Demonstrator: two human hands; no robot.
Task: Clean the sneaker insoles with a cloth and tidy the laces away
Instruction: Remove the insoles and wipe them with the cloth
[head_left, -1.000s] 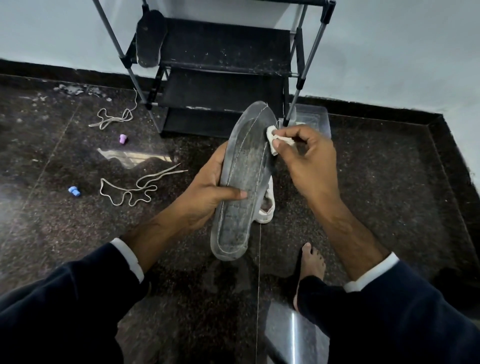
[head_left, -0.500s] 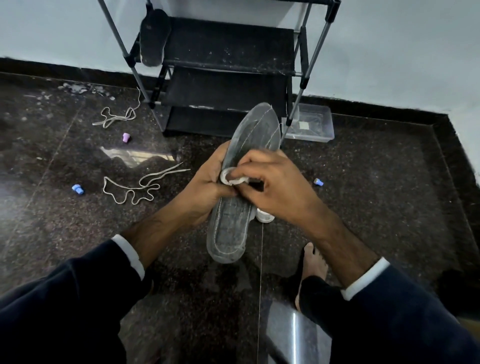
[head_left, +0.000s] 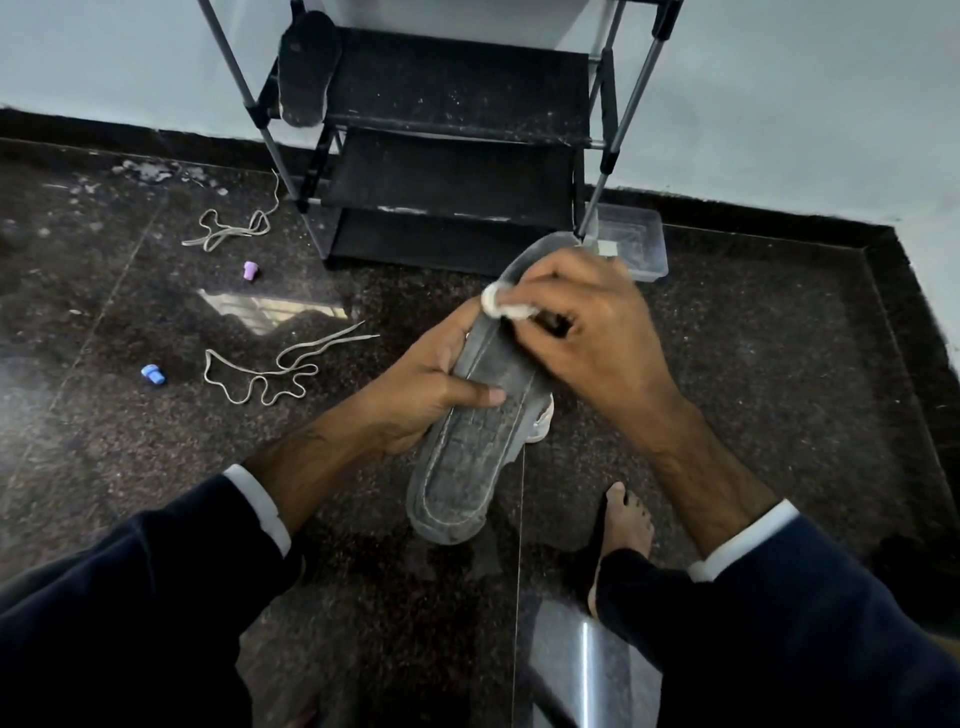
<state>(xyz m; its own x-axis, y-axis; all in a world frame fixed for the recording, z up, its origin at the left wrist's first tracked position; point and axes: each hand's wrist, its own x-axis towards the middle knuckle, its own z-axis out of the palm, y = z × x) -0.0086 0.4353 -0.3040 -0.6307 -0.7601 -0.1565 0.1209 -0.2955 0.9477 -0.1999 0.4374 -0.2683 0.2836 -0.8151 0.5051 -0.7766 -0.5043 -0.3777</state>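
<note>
Grey insole (head_left: 475, 441) is gripped at mid-length by the left hand (head_left: 426, 389); a white cloth (head_left: 506, 307) is pinched against it by the right hand (head_left: 592, 332)

- A black shoe rack (head_left: 452, 130) stands against the wall, its metal legs planted on the dark stone floor (head_left: 779, 389); a dark insole (head_left: 306, 67) leans at its left end.
- Left of the rack, two loose laces (head_left: 260, 371) (head_left: 228, 231) and two small caps, purple (head_left: 250, 270) and blue (head_left: 153, 374), litter the floor.
- Right of the rack, a clear plastic box (head_left: 636, 244) sits just beside its leg; beyond it the floor lies open.
- In front of the rack, a bare foot (head_left: 626, 525) rests on the floor.
</note>
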